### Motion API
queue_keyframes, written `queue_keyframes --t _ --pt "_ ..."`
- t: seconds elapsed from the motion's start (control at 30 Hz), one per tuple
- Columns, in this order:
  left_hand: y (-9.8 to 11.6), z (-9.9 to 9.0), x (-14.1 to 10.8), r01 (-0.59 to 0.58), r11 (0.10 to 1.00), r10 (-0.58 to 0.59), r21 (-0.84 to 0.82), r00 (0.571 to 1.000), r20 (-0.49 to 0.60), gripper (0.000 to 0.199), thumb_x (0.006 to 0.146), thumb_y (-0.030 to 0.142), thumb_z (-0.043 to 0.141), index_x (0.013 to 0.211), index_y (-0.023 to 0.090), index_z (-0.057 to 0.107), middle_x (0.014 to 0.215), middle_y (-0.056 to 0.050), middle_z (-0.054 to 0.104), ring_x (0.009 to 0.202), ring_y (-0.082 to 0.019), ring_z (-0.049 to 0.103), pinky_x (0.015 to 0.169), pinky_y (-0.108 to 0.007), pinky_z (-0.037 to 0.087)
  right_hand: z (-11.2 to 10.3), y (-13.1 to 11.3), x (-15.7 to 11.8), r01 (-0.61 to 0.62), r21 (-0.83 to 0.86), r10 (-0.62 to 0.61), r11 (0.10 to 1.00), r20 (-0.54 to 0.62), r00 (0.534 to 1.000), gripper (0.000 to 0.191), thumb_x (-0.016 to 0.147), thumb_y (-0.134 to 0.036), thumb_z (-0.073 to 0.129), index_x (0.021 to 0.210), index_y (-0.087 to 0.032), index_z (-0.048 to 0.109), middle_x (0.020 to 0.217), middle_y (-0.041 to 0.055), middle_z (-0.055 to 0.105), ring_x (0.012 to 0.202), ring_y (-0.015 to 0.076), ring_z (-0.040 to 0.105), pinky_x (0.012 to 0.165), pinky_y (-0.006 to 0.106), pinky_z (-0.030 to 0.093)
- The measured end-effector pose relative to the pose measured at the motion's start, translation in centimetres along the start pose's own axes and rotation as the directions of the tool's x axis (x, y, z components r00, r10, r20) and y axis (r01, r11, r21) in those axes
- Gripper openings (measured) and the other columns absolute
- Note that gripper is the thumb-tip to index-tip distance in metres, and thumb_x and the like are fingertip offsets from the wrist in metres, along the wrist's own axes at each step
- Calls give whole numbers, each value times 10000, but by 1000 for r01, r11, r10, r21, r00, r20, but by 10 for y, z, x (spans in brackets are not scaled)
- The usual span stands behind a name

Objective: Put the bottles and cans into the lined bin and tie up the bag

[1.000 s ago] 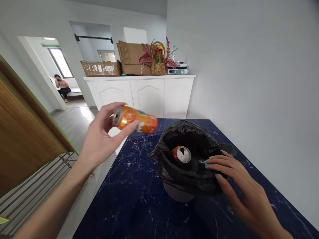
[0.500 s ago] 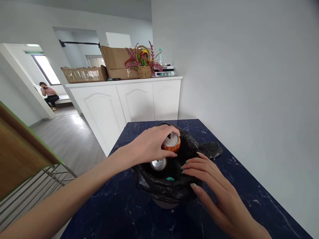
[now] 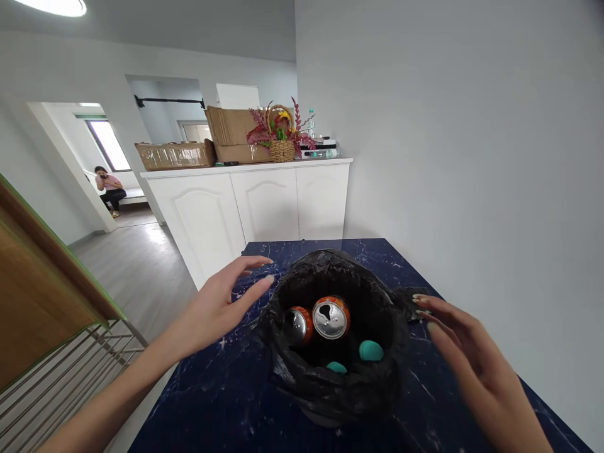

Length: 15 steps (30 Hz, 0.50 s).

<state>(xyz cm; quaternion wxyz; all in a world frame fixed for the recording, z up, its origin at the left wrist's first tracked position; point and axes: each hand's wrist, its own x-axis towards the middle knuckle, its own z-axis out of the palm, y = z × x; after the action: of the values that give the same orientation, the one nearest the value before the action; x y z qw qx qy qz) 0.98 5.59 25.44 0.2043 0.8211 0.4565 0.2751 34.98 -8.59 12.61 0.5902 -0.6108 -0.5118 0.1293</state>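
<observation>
A bin lined with a black plastic bag [image 3: 325, 396] stands on the dark blue marbled table [image 3: 245, 402]. Inside it are an orange can with a silver top [image 3: 331, 318], a second orange can [image 3: 299, 325] beside it on the left, and two teal round-ended objects [image 3: 371, 351], partly hidden in the bag. My left hand [image 3: 226, 302] is open and holds nothing, left of the bin's rim. To the right of the bin, my right hand [image 3: 472, 352] is open, its fingertips near a loose end of the bag [image 3: 409, 303].
A white cabinet [image 3: 264, 201] stands beyond the table, bearing cardboard boxes [image 3: 177, 155], a flower basket [image 3: 282, 150] and bottles. The wall [image 3: 448, 157] runs along the right. At left is a metal rack [image 3: 80, 371]; a person [image 3: 111, 189] sits far back.
My left hand has let go of the orange can and moved left, out of the bin. My right hand has moved right, away from the rim. The view has tilted slightly upward.
</observation>
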Motion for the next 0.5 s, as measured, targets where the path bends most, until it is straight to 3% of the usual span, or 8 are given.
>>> queue_keyframes --t 0.07,0.13,0.23,0.3,0.4,0.5 --pt "-20 1 -2 152 983 -144 -103 986 81 657 953 767 568 1412 305 659 1452 -104 699 1302 -366 658 891 -400 600 -1 7 9 -255 67 251 965 67 966 557 954 -720 634 1363 -345 688 1447 75 709 1316 366 694 1078 466 620" --pt "-34 4 -3 322 924 -269 -206 931 247 662 925 807 568 1321 302 732 1397 -96 735 1277 -358 677 1012 -435 566 0 10 14 -454 108 434 884 166 885 679 885 -804 661 1367 -328 713 1444 83 715 1330 388 678 1070 471 624" --pt "-42 13 -6 466 830 -310 -305 842 442 602 884 808 620 1129 296 820 1278 -85 790 1227 -356 694 1035 -437 551 4 5 12 -643 193 596 741 250 763 723 842 -827 703 1367 -331 737 1475 60 704 1389 381 633 1033 433 639" --pt "-43 19 -6 441 821 -238 -363 841 486 528 849 762 702 1027 282 832 1131 -82 817 1150 -351 705 983 -428 564 6 -5 10 -676 239 598 697 324 733 672 862 -806 703 1343 -339 754 1483 45 701 1391 361 630 1033 414 627" --pt "-41 27 -3 401 811 -150 -426 846 511 450 816 700 773 908 261 813 970 -63 798 997 -312 704 907 -409 567 10 -25 12 -615 289 465 734 448 764 606 889 -777 696 1297 -336 767 1402 58 744 1306 351 668 1004 412 611" --pt "-39 30 -2 409 802 -143 -435 839 526 443 823 692 770 852 250 771 939 -50 756 909 -261 670 856 -378 553 14 -41 18 -606 255 483 753 411 773 571 833 -786 754 1161 -319 781 1166 54 791 1112 322 698 884 378 602"
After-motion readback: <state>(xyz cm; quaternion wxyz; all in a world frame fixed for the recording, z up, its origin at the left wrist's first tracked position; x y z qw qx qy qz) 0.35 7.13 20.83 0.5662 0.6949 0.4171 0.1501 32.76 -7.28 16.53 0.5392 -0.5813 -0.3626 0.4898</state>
